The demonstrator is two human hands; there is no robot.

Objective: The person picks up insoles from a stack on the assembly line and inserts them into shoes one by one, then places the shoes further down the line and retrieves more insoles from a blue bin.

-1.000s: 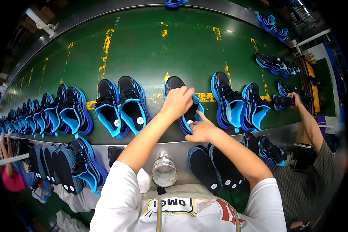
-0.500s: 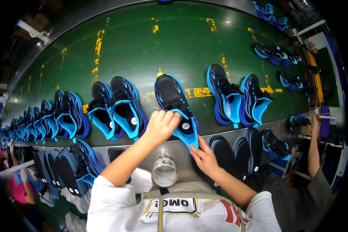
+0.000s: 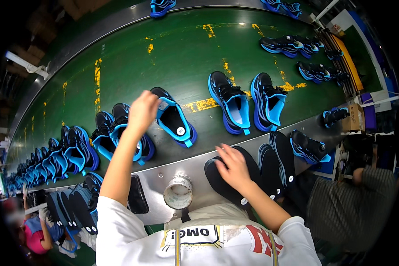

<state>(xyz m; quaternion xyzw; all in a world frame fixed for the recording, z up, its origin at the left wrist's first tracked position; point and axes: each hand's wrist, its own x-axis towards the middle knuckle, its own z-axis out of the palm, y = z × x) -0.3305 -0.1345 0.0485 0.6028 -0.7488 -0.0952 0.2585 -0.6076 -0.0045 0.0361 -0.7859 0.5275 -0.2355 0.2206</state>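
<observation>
A black sneaker with blue trim (image 3: 193, 133) stands on the green belt before me, its heel toward me. Inside it lies a dark insole with a round white sticker. My left hand (image 3: 143, 111) is at the sneaker's tongue and laces, fingers curled in a closed grip there and hiding part of the upper. Nearer to me, my right hand (image 3: 233, 167) hovers over or touches a black insole (image 3: 217, 182) on the metal ledge, fingers apart and holding nothing. A pair of matching sneakers (image 3: 147, 146) stands left of my sneaker, partly behind my left forearm.
Another pair of sneakers (image 3: 267, 102) stands to the right. More insole stacks (image 3: 283, 155) and a single shoe (image 3: 307, 146) lie along the metal ledge. A crusted white pot (image 3: 178, 195) and a dark phone (image 3: 138, 195) sit close to me. A long row of sneakers (image 3: 77, 150) runs left.
My right hand has left the sneaker's heel and moved to the insoles with its fingers spread. My left hand has gone forward and left; the sneaker has turned. The view has shifted too.
</observation>
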